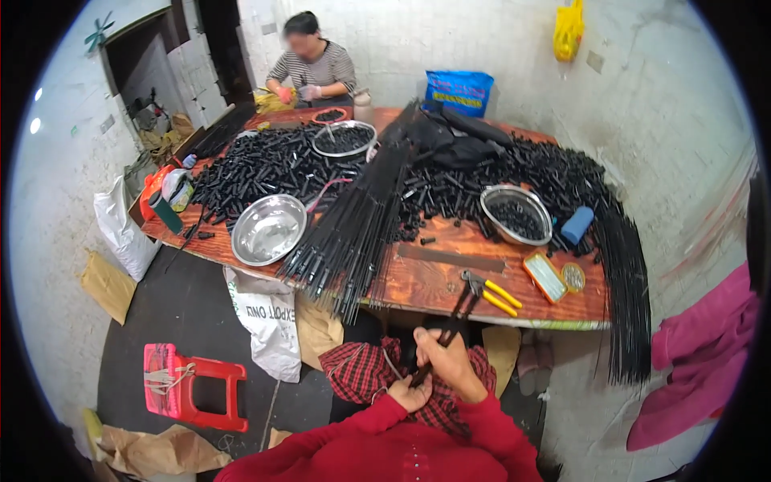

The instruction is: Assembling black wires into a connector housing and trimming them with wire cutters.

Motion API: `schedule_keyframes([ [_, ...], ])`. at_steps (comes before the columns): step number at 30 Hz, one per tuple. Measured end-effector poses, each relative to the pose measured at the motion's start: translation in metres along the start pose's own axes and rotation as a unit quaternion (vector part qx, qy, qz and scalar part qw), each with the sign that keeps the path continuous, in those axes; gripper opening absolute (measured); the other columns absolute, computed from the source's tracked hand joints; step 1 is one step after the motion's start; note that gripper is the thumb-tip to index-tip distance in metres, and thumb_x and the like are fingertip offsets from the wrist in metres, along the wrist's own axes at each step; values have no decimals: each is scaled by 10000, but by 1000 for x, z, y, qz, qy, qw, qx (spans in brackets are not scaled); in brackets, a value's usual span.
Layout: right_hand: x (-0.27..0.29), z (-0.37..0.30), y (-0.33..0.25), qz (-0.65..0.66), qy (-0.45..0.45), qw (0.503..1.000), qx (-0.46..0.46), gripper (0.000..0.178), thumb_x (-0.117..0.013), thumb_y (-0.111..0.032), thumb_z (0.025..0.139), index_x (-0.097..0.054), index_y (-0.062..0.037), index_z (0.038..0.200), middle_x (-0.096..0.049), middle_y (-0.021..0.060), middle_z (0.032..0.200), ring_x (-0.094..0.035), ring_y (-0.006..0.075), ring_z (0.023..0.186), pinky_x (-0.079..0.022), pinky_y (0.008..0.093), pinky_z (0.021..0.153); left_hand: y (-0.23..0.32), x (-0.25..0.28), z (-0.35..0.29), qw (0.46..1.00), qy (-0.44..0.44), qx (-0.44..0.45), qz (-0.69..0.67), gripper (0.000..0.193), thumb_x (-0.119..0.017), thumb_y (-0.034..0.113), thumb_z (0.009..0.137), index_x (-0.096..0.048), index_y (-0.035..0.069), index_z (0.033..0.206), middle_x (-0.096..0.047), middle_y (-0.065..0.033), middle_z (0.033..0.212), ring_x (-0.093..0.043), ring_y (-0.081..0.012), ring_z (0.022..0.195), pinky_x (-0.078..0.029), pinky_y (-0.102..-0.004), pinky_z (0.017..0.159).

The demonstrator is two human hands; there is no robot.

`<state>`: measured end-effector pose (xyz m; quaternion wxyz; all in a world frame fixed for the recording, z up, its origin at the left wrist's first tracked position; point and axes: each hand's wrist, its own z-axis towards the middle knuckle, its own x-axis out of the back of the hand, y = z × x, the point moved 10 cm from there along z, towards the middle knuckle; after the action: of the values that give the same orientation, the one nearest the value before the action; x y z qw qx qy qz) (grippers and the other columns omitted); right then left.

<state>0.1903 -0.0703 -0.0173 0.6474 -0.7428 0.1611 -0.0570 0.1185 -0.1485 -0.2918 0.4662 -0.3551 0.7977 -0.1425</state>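
Over my lap, my right hand [451, 363] is closed around a slim dark stick-like piece [459, 315], its thumb pressed along it. The upper end of this piece slants up over the table's front edge, beside yellow-handled pliers [499, 299]. Lower down, my left hand [411, 394] curls palm-up around the lower end of the same piece. Its exact kind I cannot make out. A red-and-black checked cloth [360, 371] lies under and beside my hands. Left of the pliers, a fan of long thin black rods [345, 233] with thicker black ends lies across the table.
The wooden table [426, 281] bears heaps of short black tubes [265, 165], an empty-looking metal bowl [269, 230], two bowls of small black parts [518, 215] and an orange-rimmed box [544, 278]. Black rods [628, 305] overhang its right edge. A co-worker [313, 68] sits behind. A red stool [197, 386] stands left.
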Motion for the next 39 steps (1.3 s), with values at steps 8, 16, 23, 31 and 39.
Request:
schedule_keyframes([
  [8, -13, 27, -4, -60, -5, 998, -5, 441, -589, -318, 919, -553, -41, 578, -538, 17, 510, -486, 86, 474, -395, 287, 457, -38, -64, -77, 991, 23, 79, 105, 441, -430, 354, 994, -522, -39, 1174, -610, -148, 1082, -598, -284, 1008, -508, -389, 875],
  [16, -8, 22, -13, -111, 46, 993, 23, 394, -602, -312, 898, -598, -17, 637, -556, 35, 513, -529, 115, 487, -419, 322, 485, -39, -289, -183, 539, -120, -412, 725, 216, -518, 120, 916, -507, 31, 1114, -574, -59, 985, -554, -131, 867, -454, -263, 769],
  [23, -9, 23, -15, -192, 78, 978, 18, 355, -619, -326, 850, -616, -17, 675, -570, 158, 549, -601, 268, 522, -438, 402, 531, -120, -387, -195, 457, -282, -467, 703, 511, -637, 107, 882, -391, -1, 1316, -538, -122, 1211, -532, -178, 1106, -423, -306, 961],
  [31, -7, 15, -51, -325, 91, 933, 122, 330, -669, -365, 817, -637, -37, 794, -601, 125, 603, -614, 325, 573, -473, 409, 557, -129, -397, -200, 424, -301, -503, 690, 442, -638, -4, 849, -449, 3, 1249, -560, -89, 1078, -542, -140, 1013, -441, -276, 910],
  [39, 13, 3, -126, -152, 66, 945, 281, 333, -731, -167, 817, -586, 8, 1060, -622, 118, 925, -661, 187, 779, -526, 310, 700, -125, -403, -207, 449, -332, -470, 684, 412, -613, -53, 835, -468, 17, 1215, -584, -83, 1047, -557, -129, 982, -444, -242, 835],
])
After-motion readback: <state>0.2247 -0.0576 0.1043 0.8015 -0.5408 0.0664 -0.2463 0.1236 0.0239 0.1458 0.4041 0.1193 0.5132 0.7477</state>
